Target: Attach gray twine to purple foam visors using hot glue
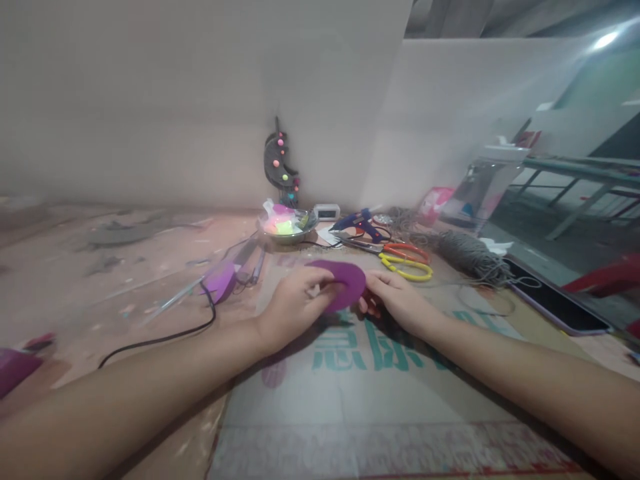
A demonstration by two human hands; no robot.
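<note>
A flat purple felt piece (353,283) with a rounded edge is held up above the printed cardboard sheet (380,407). My left hand (303,300) pinches it between thumb and fingers from the left. At its right edge, my right hand (393,297) is closed with thumb and fingertips on the same piece. Just beyond the hands lie scissors (407,267) with yellow and orange handles. A blue glue gun (363,223) rests behind them. Another purple piece (220,283) lies to the left.
A bowl (290,230) of colourful bits stands at the back, below a grey crescent decoration (280,163) with pom-poms. Grey yarn (473,257), a phone (555,297) and a clear plastic container (483,183) are at the right. A black cable (165,340) crosses the left side.
</note>
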